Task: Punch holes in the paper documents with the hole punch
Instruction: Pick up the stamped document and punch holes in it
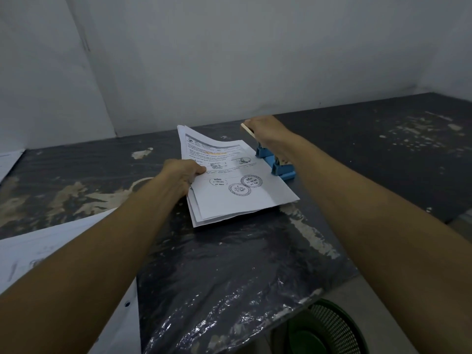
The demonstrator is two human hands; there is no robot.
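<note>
The left hand (pixel 184 177) pinches the stack of papers (pixel 229 180) at its near-left edge. Just right of it, the right hand (pixel 268 132) curls over the blue hole punch (pixel 278 166) lever, the stack's far side touching the punch.

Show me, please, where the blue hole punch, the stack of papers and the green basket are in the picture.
hole punch (pixel 283 171): head view, on its blue base.
stack of papers (pixel 237 198): head view, on the top sheet beside the round stamps.
green basket (pixel 329 325): head view, on its mesh wall.

dark table (pixel 255 264) | paper stack (pixel 245 200) | blue hole punch (pixel 279 168) | loose sheets (pixel 38 249)
</note>
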